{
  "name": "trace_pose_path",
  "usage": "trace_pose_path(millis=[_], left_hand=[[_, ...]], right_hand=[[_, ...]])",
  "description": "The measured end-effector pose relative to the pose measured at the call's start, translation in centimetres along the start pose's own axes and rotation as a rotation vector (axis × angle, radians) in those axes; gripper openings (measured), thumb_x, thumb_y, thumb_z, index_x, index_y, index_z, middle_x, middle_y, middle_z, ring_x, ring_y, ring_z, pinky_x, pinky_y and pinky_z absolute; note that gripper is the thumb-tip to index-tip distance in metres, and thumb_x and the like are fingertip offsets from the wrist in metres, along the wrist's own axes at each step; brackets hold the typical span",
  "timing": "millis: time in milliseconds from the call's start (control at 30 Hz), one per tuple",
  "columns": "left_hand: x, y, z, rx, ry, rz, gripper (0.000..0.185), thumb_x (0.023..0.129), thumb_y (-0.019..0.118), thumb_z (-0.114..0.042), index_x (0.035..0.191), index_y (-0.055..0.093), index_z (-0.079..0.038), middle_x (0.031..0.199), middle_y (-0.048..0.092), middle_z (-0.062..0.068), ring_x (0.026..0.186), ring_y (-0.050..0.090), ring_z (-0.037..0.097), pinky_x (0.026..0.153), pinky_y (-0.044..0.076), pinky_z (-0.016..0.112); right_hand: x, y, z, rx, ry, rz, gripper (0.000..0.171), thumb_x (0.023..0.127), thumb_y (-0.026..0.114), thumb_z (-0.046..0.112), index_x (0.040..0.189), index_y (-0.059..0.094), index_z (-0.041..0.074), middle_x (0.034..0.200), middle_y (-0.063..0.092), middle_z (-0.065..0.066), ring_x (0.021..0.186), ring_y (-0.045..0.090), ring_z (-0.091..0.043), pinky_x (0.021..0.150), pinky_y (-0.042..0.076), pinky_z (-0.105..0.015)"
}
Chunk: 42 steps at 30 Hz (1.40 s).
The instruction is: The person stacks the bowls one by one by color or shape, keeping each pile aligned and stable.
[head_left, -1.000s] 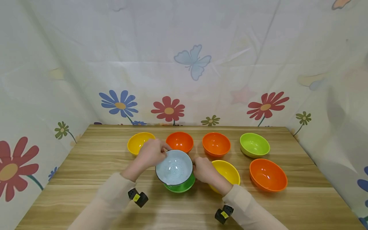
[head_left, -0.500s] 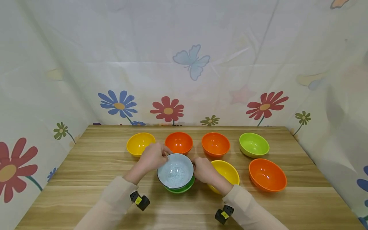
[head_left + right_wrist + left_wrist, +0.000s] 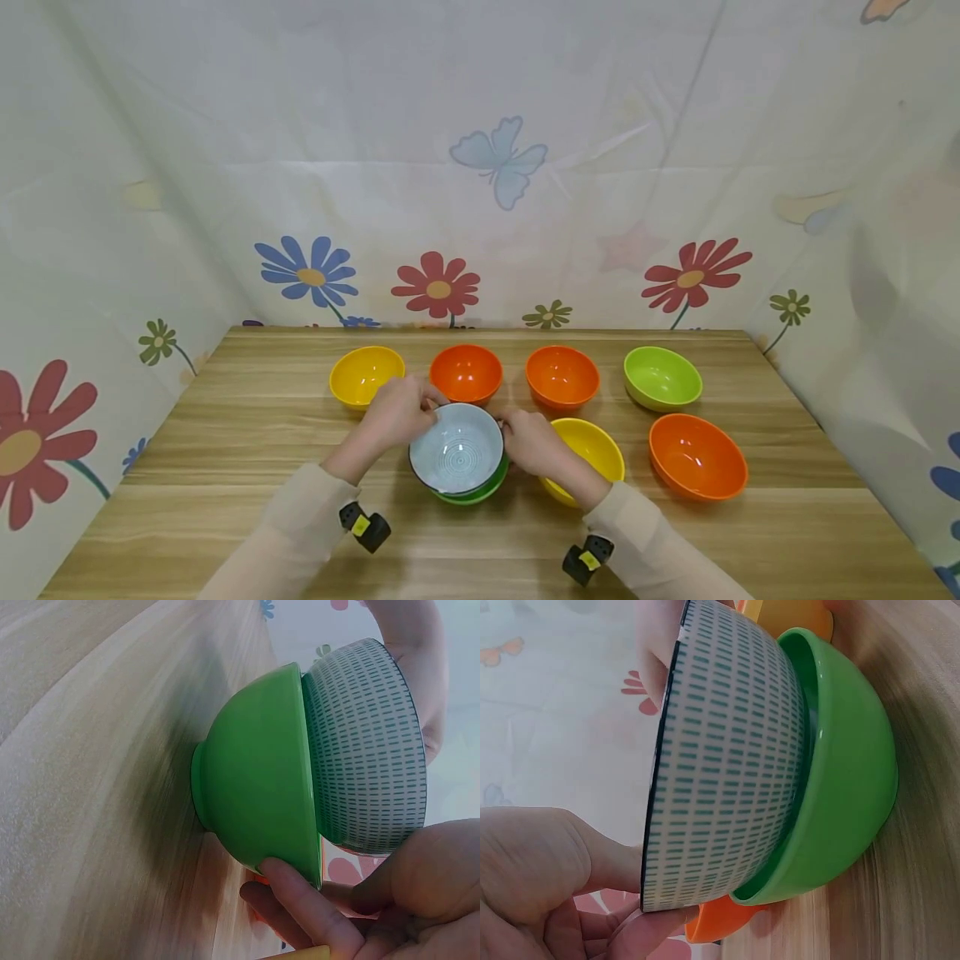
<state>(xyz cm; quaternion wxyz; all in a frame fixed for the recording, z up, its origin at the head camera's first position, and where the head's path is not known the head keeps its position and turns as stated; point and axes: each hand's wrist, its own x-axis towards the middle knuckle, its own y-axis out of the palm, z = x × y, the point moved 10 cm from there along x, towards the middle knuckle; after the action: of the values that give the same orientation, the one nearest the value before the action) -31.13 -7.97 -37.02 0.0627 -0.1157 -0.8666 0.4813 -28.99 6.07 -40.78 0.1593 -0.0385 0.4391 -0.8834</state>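
Observation:
A pale blue bowl [image 3: 456,448] with a dashed teal pattern on its outside [image 3: 727,765] sits nested in a green bowl [image 3: 474,493] on the wooden table [image 3: 225,467]. My left hand [image 3: 418,410] pinches the patterned bowl's left rim, thumb and fingers [image 3: 652,930] closing on its edge. On the opposite side, my right hand [image 3: 512,429] grips the right rim. In the right wrist view, one of its fingers [image 3: 292,889] lies against the green bowl's rim [image 3: 259,780]. The patterned bowl [image 3: 367,750] tilts slightly inside the green one.
Several more bowls surround the pair: yellow [image 3: 366,375], orange [image 3: 466,372], orange [image 3: 562,377] and lime green [image 3: 663,378] in the back row, yellow [image 3: 592,450] and orange [image 3: 697,467] to the right. Flower-printed cloth walls enclose three sides.
The patterned bowl has come down from a raised, tilted position and sunk deeper into the green bowl. Both hands have stayed on its rim.

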Motion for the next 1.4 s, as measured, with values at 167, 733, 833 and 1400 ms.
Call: trace_pose_path(millis=[167,733,833,1400], left_hand=[[0.0,0.3,0.0,-0.008,-0.005,0.011,0.017,0.076,0.068,-0.002,0.089,0.074,-0.012,0.070,0.059,0.000,0.068,0.050,0.017,0.055,0.045,0.023],[0.3,1.2,0.4,-0.018,-0.012,0.017,0.018,0.075,0.069,-0.002,0.090,0.074,-0.011,0.070,0.058,0.001,0.068,0.048,0.018,0.054,0.044,0.022],[0.4,1.4,0.5,-0.019,-0.006,0.019,0.018,0.075,0.068,-0.002,0.089,0.074,-0.011,0.068,0.056,0.001,0.066,0.047,0.018,0.052,0.042,0.022],[0.4,1.6,0.3,-0.009,0.010,0.016,0.014,0.075,0.071,-0.004,0.087,0.074,-0.010,0.069,0.056,0.000,0.063,0.047,0.017,0.050,0.042,0.022]], right_hand=[[-0.1,0.0,-0.1,0.081,0.021,0.011,0.033,0.092,0.042,0.000,0.121,0.057,0.005,0.108,0.063,-0.013,0.076,0.060,-0.018,0.056,0.054,-0.024],[-0.4,0.0,-0.4,0.164,0.083,0.003,0.038,0.099,0.038,0.022,0.132,0.045,0.005,0.114,0.059,-0.019,0.068,0.060,-0.017,0.050,0.052,-0.025],[-0.4,0.1,-0.3,0.162,0.085,0.017,0.040,0.100,0.038,0.027,0.133,0.045,0.005,0.116,0.059,-0.016,0.076,0.059,-0.019,0.055,0.053,-0.025],[-0.2,0.0,0.6,0.033,-0.029,-0.024,0.031,0.096,0.044,0.018,0.122,0.057,0.006,0.100,0.063,-0.008,0.065,0.053,-0.015,0.049,0.044,-0.023]])
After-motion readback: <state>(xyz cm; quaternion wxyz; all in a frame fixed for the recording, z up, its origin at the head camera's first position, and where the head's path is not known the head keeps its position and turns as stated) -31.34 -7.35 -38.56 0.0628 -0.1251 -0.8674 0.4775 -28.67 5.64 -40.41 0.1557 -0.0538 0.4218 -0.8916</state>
